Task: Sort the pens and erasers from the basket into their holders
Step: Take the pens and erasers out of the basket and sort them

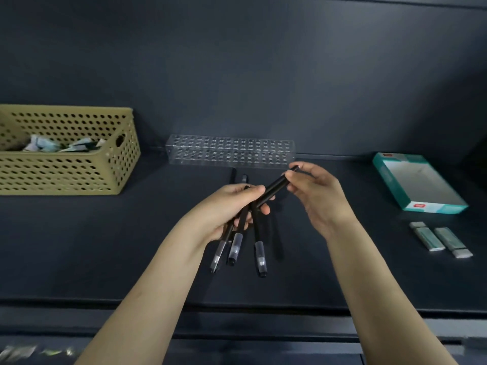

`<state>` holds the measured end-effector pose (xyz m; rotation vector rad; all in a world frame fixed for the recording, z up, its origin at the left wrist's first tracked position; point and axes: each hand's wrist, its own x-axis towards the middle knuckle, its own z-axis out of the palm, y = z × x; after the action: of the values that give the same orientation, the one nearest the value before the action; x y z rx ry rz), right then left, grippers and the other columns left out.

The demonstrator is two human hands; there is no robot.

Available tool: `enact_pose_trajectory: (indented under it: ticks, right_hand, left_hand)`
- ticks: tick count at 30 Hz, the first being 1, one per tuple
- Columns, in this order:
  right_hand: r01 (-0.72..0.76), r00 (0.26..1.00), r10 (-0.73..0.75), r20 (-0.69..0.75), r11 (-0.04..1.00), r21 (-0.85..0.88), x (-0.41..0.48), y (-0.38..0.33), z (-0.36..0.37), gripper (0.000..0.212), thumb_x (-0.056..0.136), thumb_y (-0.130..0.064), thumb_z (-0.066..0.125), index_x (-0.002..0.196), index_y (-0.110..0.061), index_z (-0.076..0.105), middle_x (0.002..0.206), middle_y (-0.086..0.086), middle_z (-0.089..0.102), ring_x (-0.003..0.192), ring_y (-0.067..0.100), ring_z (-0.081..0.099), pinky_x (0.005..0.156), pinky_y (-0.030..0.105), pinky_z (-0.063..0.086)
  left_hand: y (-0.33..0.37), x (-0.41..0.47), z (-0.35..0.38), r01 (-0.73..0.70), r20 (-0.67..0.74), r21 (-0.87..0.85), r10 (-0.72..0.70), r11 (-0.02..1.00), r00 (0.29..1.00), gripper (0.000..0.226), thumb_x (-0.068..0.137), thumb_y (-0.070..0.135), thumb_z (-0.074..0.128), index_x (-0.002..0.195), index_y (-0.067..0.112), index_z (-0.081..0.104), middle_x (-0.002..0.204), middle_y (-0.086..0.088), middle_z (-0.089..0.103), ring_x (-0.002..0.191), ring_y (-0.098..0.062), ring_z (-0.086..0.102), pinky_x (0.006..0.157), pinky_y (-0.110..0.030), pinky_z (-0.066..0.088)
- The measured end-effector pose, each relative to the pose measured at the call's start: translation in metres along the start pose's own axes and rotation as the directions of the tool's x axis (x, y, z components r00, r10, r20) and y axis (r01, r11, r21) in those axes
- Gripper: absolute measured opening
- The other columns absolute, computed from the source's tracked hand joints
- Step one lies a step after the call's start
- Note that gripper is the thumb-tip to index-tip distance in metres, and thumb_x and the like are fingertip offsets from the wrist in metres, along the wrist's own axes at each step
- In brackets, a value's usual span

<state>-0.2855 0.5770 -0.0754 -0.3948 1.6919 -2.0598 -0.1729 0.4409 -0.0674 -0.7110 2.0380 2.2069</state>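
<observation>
Our left hand (224, 210) grips several pens (259, 255); our right hand (315, 192) pinches another pen (274, 189). The basket (66, 172) holds wrapped erasers (44, 147).

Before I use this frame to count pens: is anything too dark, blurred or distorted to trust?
Head view: light dim and even, no glare; black pens in the left hand merge with the dark shelf, only their clear ends stand out; erasers and teal box at right are softly blurred; the wide angle bends the basket and shelf edge.
</observation>
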Motion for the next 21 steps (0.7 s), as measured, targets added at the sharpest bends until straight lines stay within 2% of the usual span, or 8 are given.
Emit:
enact_pose_trajectory:
  ticks: [4, 7, 11, 13, 17, 21]
  right_hand:
    - [0.028, 0.991, -0.007, -0.131, 0.987, 0.160, 0.007, 0.005, 0.019, 0.011, 0.088, 0.002, 0.063, 0.090, -0.009, 0.066, 0.087, 0.000, 0.067, 0.078, 0.008, 0.063, 0.066, 0.016, 0.051]
    - [0.032, 0.980, 0.015, -0.200, 0.973, 0.229, 0.012, 0.003, 0.023, 0.014, 0.088, 0.003, 0.063, 0.082, -0.009, 0.066, 0.079, -0.005, 0.072, 0.070, 0.004, 0.065, 0.063, 0.014, 0.050]
    - [0.017, 0.970, 0.050, -0.238, 0.963, 0.269, 0.019, 0.002, 0.017, 0.010, 0.090, 0.001, 0.061, 0.094, -0.006, 0.067, 0.078, -0.005, 0.074, 0.069, 0.002, 0.067, 0.064, 0.012, 0.051]
    - [-0.050, 0.979, 0.086, -0.185, 0.981, 0.190, 0.023, 0.000, 0.009, 0.012, 0.091, 0.000, 0.059, 0.098, -0.005, 0.067, 0.077, -0.005, 0.074, 0.069, 0.002, 0.068, 0.064, 0.011, 0.051]
    - [-0.192, 0.981, 0.193, -0.010, 0.966, -0.176, 0.032, 0.004, 0.001, 0.015, 0.092, -0.001, 0.058, 0.103, -0.006, 0.068, 0.081, 0.001, 0.074, 0.078, 0.003, 0.069, 0.062, 0.010, 0.050]
    - [-0.188, 0.974, 0.217, 0.061, 0.932, -0.310, 0.045, 0.011, 0.013, 0.018, 0.091, -0.002, 0.060, 0.108, -0.005, 0.066, 0.090, 0.006, 0.071, 0.082, 0.006, 0.069, 0.066, 0.010, 0.051]
  left_hand:
    - [0.003, -0.003, -0.021, 0.010, -0.020, -0.025, -0.011, 1.000, 1.000, 0.021, 0.097, 0.032, 0.054, 0.099, 0.014, 0.064, 0.071, 0.002, 0.070, 0.043, -0.005, 0.043, 0.046, -0.021, 0.029]
    - [0.001, -0.005, -0.037, 0.001, -0.017, -0.038, -0.001, 0.999, 1.000, 0.018, 0.097, 0.032, 0.054, 0.098, 0.015, 0.060, 0.071, 0.000, 0.070, 0.042, -0.005, 0.042, 0.044, -0.018, 0.031]
    - [-0.006, -0.005, -0.061, -0.046, -0.025, -0.019, 0.045, 0.999, 0.999, 0.025, 0.099, 0.029, 0.051, 0.097, 0.009, 0.065, 0.062, -0.001, 0.064, 0.040, -0.005, 0.039, 0.038, -0.016, 0.032]
    - [-0.007, -0.003, -0.072, -0.070, -0.038, 0.003, 0.070, 0.998, 0.997, 0.029, 0.099, 0.030, 0.051, 0.101, 0.006, 0.068, 0.062, 0.000, 0.061, 0.041, -0.005, 0.039, 0.039, -0.016, 0.032]
    - [-0.005, 0.006, -0.087, -0.080, -0.075, 0.048, 0.084, 0.996, 0.994, 0.030, 0.098, 0.031, 0.053, 0.104, 0.006, 0.068, 0.065, 0.000, 0.061, 0.042, -0.005, 0.040, 0.040, -0.016, 0.033]
    - [-0.002, 0.019, -0.091, -0.052, -0.137, 0.037, 0.057, 0.998, 0.989, 0.026, 0.096, 0.032, 0.056, 0.099, 0.009, 0.067, 0.065, 0.000, 0.063, 0.043, -0.006, 0.041, 0.040, -0.016, 0.034]
